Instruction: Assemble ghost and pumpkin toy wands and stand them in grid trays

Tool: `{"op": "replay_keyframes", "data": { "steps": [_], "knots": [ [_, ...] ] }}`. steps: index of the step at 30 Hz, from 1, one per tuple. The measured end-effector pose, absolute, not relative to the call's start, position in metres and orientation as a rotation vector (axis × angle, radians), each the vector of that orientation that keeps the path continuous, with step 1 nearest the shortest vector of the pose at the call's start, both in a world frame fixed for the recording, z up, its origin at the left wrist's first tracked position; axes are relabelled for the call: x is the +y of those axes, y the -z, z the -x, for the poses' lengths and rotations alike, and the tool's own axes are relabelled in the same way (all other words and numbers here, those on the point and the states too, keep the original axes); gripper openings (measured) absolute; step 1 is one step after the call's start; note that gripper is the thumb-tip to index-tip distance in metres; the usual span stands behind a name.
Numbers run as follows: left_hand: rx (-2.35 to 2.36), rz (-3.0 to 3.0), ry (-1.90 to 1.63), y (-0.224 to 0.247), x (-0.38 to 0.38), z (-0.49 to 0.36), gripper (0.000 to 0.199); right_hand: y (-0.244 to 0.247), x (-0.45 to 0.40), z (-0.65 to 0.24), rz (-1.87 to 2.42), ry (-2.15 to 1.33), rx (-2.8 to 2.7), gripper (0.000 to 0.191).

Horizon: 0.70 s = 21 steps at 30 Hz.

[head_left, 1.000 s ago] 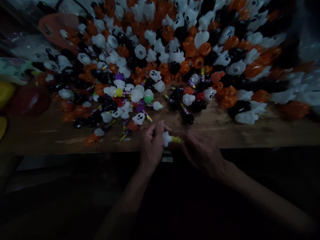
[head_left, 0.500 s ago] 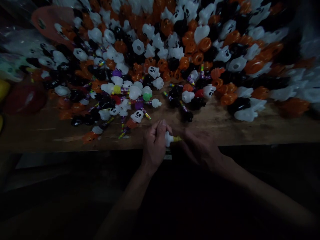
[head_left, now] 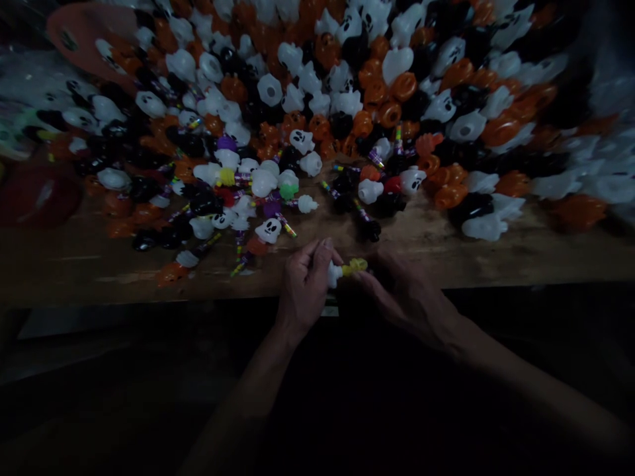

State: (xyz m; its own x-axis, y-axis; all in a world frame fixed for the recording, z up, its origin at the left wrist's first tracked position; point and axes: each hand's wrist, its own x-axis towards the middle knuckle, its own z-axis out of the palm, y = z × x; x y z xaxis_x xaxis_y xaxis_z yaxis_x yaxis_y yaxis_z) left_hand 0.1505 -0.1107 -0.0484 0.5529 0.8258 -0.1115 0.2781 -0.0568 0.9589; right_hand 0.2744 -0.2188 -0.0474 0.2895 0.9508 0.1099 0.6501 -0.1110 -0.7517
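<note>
My left hand (head_left: 306, 284) is closed around a small white toy piece (head_left: 334, 273) over the table's front edge. A yellow translucent piece (head_left: 355, 266) sticks out to the right from the white one. My right hand (head_left: 407, 291) is just right of the yellow piece, its thumb and fingers apart; the fingertips are dim, and I see nothing held in it. Beyond my hands, a ghost-faced toy (head_left: 268, 230) with an orange part and a striped stick lies on the wood. A black toy (head_left: 370, 229) on a purple striped stick lies behind my hands.
The wooden table (head_left: 417, 254) bears a large pile of white, orange and black plastic toy heads (head_left: 347, 99). A red rounded object (head_left: 40, 196) is at the left, with an orange-pink container (head_left: 92, 36) behind it. Clear plastic bags lie at the far left.
My right hand has shifted slightly down and right, its fingers more open. The yellow piece, blurred and partly covered before, now shows fully. The view has moved slightly.
</note>
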Motion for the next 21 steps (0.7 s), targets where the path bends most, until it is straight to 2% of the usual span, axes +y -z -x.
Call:
{"op": "replay_keyframes", "data": {
  "steps": [6,15,21],
  "knots": [
    [0.969,-1.635,-0.485,0.044,-0.106,-0.147,0.04,0.046,-0.223,-0.271,1.781,-0.66,-1.653,0.026],
    [0.924,-1.618,-0.388,0.047,-0.1,-0.148,0.041,0.056,-0.218,-0.277,1.906,-0.439,-1.79,0.032],
    [1.026,-1.501,-0.392,0.056,-0.099,-0.15,0.044,0.058,-0.217,-0.278,1.903,-0.422,-1.903,0.046]
  ]
}}
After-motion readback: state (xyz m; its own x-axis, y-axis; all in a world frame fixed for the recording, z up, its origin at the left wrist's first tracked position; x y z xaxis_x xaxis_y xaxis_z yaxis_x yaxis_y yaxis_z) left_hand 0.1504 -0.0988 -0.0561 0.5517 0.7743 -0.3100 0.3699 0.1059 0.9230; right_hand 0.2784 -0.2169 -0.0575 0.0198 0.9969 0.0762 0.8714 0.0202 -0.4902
